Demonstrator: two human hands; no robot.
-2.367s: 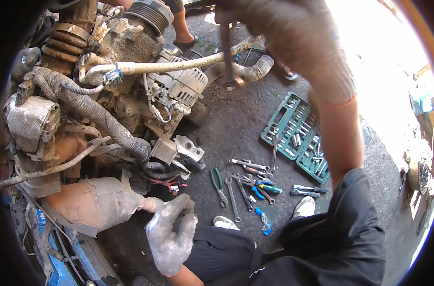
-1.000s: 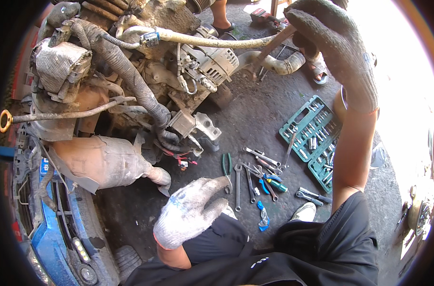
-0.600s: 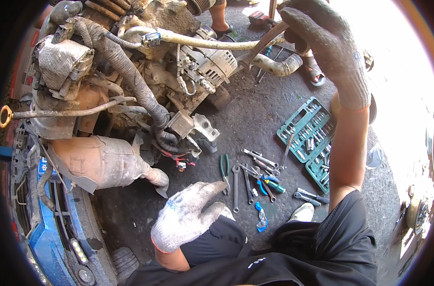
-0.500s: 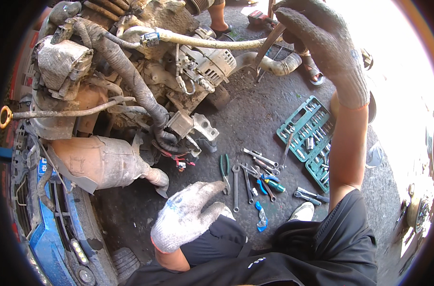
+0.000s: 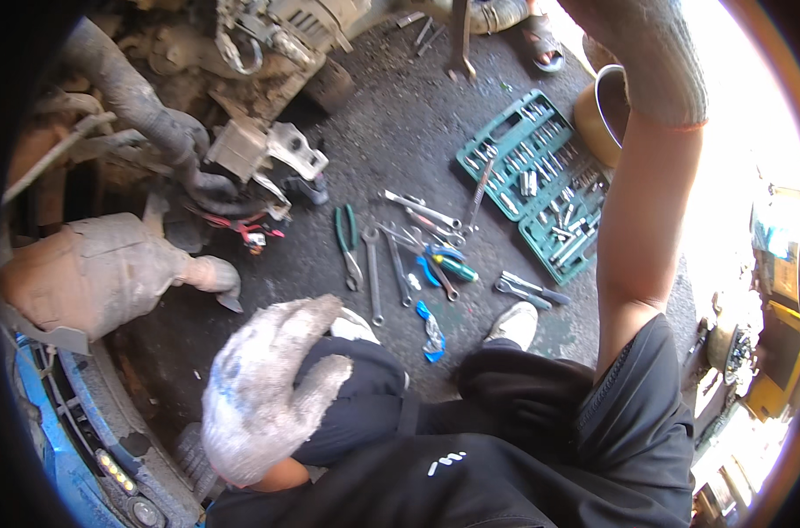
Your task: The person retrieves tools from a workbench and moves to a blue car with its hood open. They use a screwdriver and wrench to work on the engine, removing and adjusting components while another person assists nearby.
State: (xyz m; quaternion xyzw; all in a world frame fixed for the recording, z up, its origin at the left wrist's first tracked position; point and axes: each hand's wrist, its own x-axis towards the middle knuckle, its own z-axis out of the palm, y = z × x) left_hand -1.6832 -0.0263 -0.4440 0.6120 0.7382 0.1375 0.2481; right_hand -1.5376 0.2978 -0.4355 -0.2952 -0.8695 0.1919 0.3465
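Note:
My left hand (image 5: 277,387), in a pale work glove, hovers over my dark trousers, fingers slightly curved and apart, holding nothing. My gloved right hand (image 5: 642,62) is raised at the top right, its fingers cut off by the frame edge. A flat metal tool (image 5: 461,44), apparently a wrench, hangs at the top centre; where it is gripped is out of view. On the dark floor between my hands lie green-handled pliers (image 5: 343,229), several wrenches (image 5: 372,273) and a crumpled blue packet (image 5: 431,334). A teal socket case (image 5: 496,136) lies open beside my right forearm.
A dirty engine (image 5: 197,40) with hoses and a canister-shaped exhaust part (image 5: 109,273) fills the left. A blue car bumper (image 5: 61,458) is lower left. Another person's sandalled foot (image 5: 545,48) stands behind a metal bowl (image 5: 593,132). Piled parts (image 5: 725,352) line the bright right side.
The view has shifted, so engine and tools appear higher and leftward. My right hand has risen mostly out of frame; the tool's upper end is now cropped. My left hand appears further left.

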